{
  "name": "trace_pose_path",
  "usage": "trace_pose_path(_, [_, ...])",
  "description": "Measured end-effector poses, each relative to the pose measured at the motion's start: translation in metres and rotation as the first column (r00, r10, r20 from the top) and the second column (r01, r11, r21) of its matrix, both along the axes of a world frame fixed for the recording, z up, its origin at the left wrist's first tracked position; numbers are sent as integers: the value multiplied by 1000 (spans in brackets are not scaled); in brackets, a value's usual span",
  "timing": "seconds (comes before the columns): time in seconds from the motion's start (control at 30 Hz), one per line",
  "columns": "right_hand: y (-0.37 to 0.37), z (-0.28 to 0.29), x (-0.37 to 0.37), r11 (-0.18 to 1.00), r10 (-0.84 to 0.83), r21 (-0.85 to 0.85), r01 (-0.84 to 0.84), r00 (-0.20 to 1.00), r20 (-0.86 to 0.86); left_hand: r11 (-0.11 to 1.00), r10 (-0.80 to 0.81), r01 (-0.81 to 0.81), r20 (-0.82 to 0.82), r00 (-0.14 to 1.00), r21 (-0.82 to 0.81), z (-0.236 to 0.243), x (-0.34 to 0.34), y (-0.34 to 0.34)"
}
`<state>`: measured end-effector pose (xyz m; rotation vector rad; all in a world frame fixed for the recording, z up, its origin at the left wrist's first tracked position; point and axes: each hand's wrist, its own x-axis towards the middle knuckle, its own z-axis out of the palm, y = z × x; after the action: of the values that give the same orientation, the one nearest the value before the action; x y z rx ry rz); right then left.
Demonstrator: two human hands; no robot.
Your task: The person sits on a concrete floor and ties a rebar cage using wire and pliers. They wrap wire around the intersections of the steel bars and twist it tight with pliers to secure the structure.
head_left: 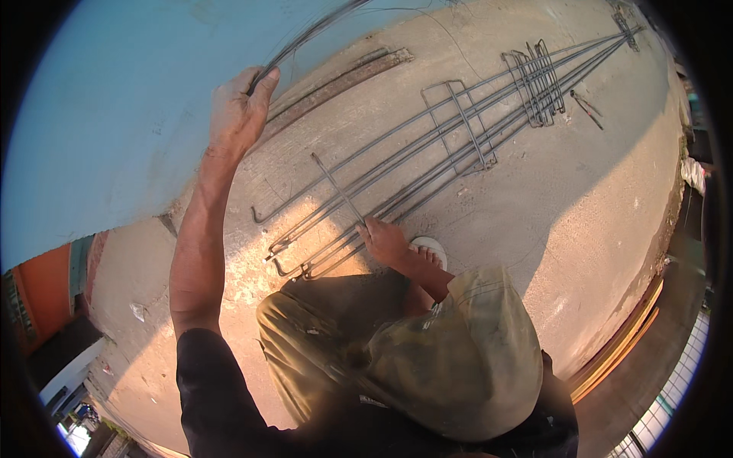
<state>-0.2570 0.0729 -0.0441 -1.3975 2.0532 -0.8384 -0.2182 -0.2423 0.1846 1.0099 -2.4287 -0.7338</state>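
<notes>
My left hand (240, 114) is raised at the upper left, closed around a bundle of thin dark wires (305, 38) that runs up past the blue wall. My right hand (382, 240) grips the lower end of a short steel crossbar (332, 179), which lies across several long steel bars (412, 160) on the concrete. Bent rod ends point toward me at the lower left of the bars. Rectangular steel stirrups sit along the bars: a few spread near the middle (450, 99) and several bunched farther along (534, 84).
A blue wall (92, 122) rises on the left, with two rusty strips (359, 76) along its foot. A small tool (588, 111) lies right of the bars. My sandalled foot (427, 252) is beside my right hand. Yellow planks (618, 343) run along the concrete's right edge (660, 252).
</notes>
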Motion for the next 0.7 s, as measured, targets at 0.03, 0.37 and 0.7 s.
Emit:
trace_pose_path(0.03, [1,2,-3,1000,-5,14,5,1000,-3,999,-8,5,-64,998,-40,23,-23,-7])
trace_pose_path(0.37, [7,-6,-28,997,-74,33,75,997,-29,810,-535,545,108,838,-214,102,-228,-6])
trace_pose_path(0.7, [-1,-4,-19,996,-17,87,1,981,192,857,-408,314,-168,897,-408,-66,-116,26])
